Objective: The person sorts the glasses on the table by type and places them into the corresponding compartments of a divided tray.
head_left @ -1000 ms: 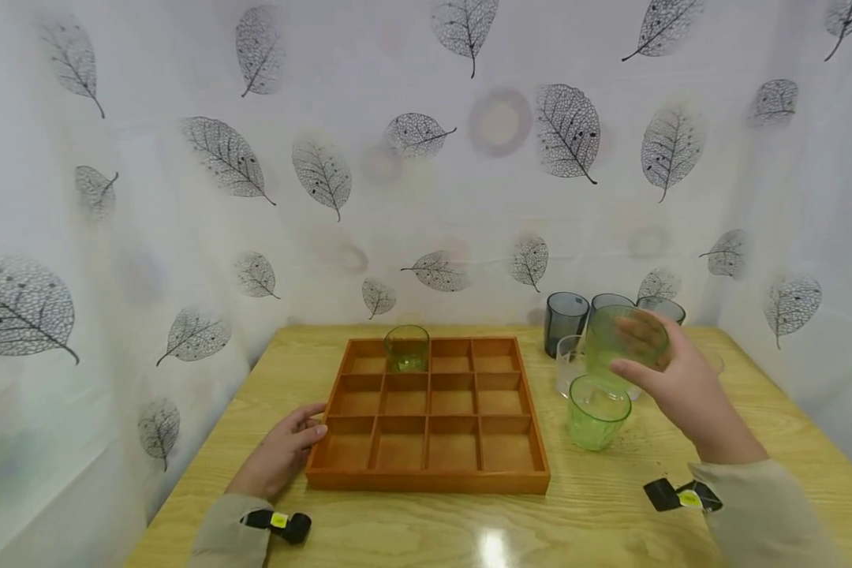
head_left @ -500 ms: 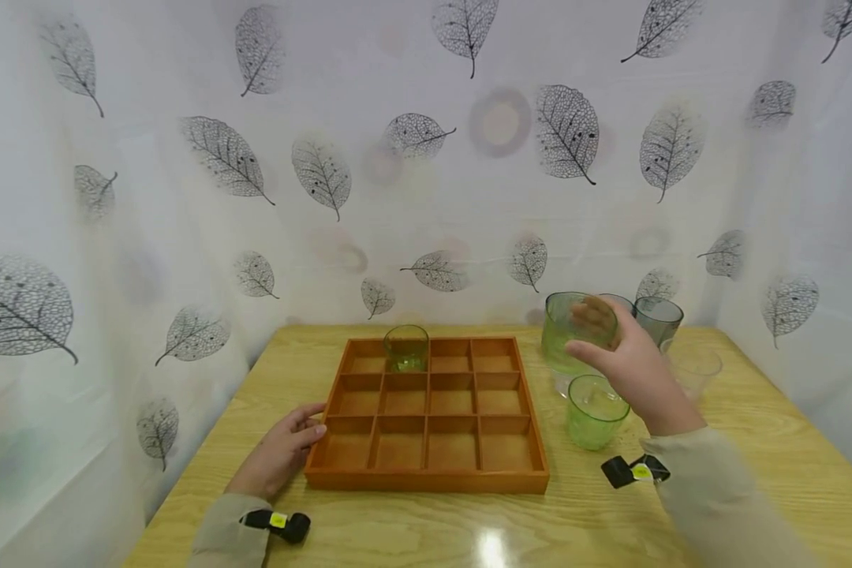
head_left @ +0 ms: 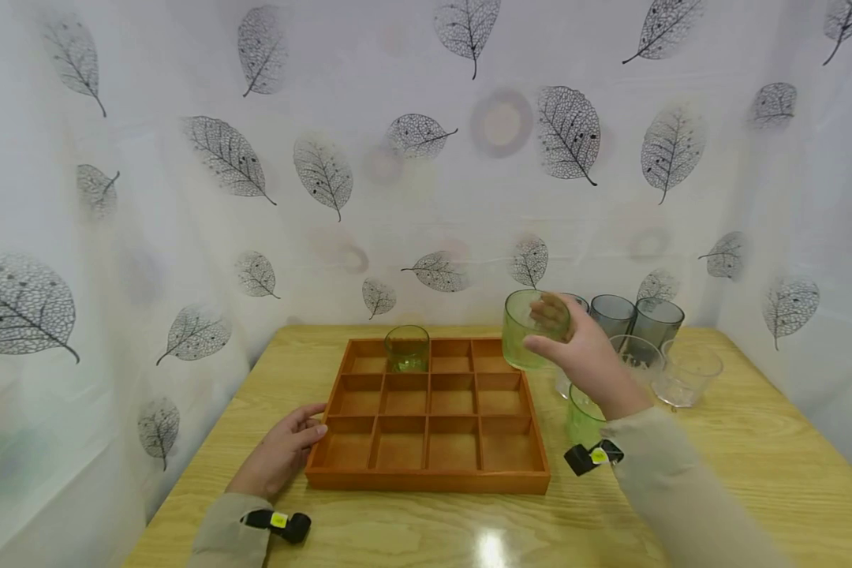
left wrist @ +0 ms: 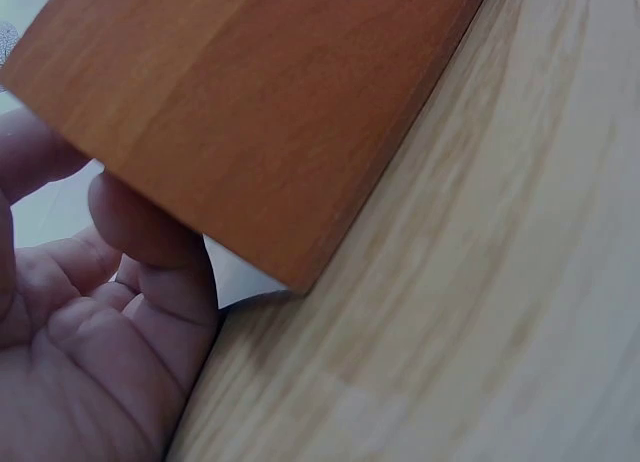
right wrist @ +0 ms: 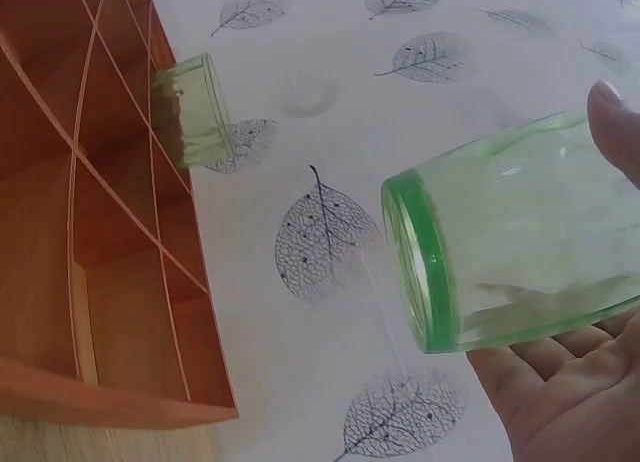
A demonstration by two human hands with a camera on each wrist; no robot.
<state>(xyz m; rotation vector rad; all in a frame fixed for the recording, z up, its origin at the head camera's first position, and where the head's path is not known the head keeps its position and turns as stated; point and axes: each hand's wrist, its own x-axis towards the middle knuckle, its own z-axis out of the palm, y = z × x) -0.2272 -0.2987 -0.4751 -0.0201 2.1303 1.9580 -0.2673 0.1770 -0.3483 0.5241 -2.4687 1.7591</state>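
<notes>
Green glass [head_left: 520,338], clamped upright in the right hand [head_left: 588,355], hangs near the tray's [head_left: 426,482] far right corner, best carried level while the left hand's [head_left: 280,448] relaxed fingers rest against the left edge.

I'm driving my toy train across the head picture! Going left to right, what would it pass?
Left hand → green cup in the wooden tray → held green cup → right hand → farthest-right clear cup. I left out some crowded cups that overlap.
</notes>
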